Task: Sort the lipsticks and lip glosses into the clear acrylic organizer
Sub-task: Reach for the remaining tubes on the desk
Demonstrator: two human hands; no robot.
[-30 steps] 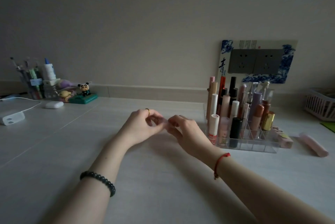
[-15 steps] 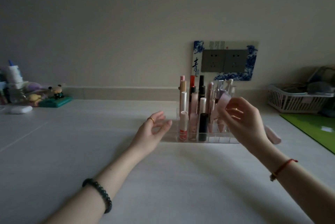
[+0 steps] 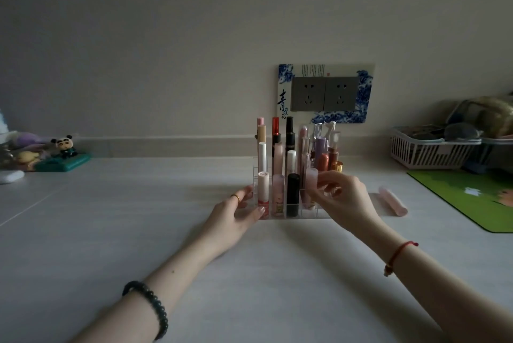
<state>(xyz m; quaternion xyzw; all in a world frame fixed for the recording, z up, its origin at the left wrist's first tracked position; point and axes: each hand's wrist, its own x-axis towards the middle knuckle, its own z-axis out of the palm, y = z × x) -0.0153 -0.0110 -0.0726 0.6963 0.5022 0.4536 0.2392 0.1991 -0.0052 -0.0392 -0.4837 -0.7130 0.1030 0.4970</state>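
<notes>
Right hand [image 3: 344,198] pinches pale pink lip gloss tube [image 3: 311,179] upright, long axis vertical, base entering front row of clear acrylic organizer [image 3: 305,216] (depth unclear). Left hand [image 3: 236,215], fingers relaxed, steadies its left corner.

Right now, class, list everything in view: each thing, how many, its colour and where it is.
clear acrylic organizer: one, clear, table centre
lipsticks and lip glosses: many, too crowded to count; pink, red, black, white, purple, gold; upright in the organizer
pale pink tube: one, at the organizer's front row
loose pink tube: one, lying right of the organizer
wall sockets: two, grey, blue-and-white surround, behind
basket: one, white, far right
mat: one, green, right
panda figurine: one, black-and-white, far left
table: one, pale grey
left hand: gold ring, black bead bracelet; touches organizer's left front corner
right hand: red string bracelet; pinches the pale pink tube
</notes>
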